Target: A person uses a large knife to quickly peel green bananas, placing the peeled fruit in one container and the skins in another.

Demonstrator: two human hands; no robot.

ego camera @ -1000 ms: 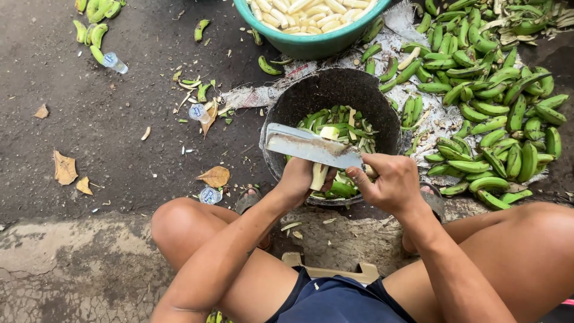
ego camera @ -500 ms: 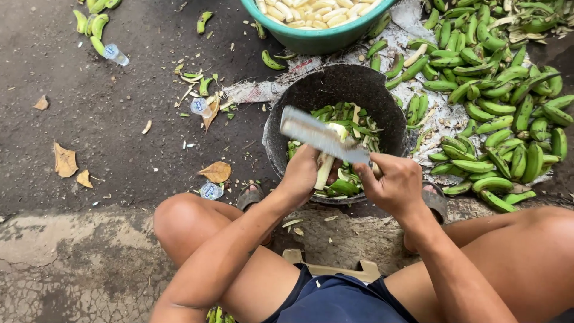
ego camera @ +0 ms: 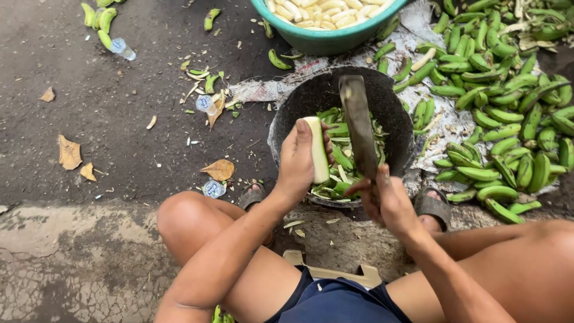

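My left hand (ego camera: 297, 162) grips a peeled, pale banana (ego camera: 316, 148) upright over a dark round basin (ego camera: 291, 108) full of green peels. My right hand (ego camera: 386, 199) holds a broad knife (ego camera: 359, 124) by its handle, blade pointing away from me over the basin, just right of the banana and apart from it. A heap of green unpeeled bananas (ego camera: 503, 101) lies on the ground to the right. A teal tub (ego camera: 326, 39) with peeled bananas stands beyond the basin.
I squat with my knees either side of the basin, sandalled feet (ego camera: 432, 204) near its rim. Dry leaves (ego camera: 70, 152), peel scraps (ego camera: 204, 81), small plastic cups (ego camera: 123, 48) and a few green bananas (ego camera: 102, 19) litter the dark ground to the left. Cracked concrete runs along the near edge.
The knife has swung from lying crosswise over the banana to pointing away from me. My left hand has lifted the banana upright, its peeled side showing; my right hand drew back.
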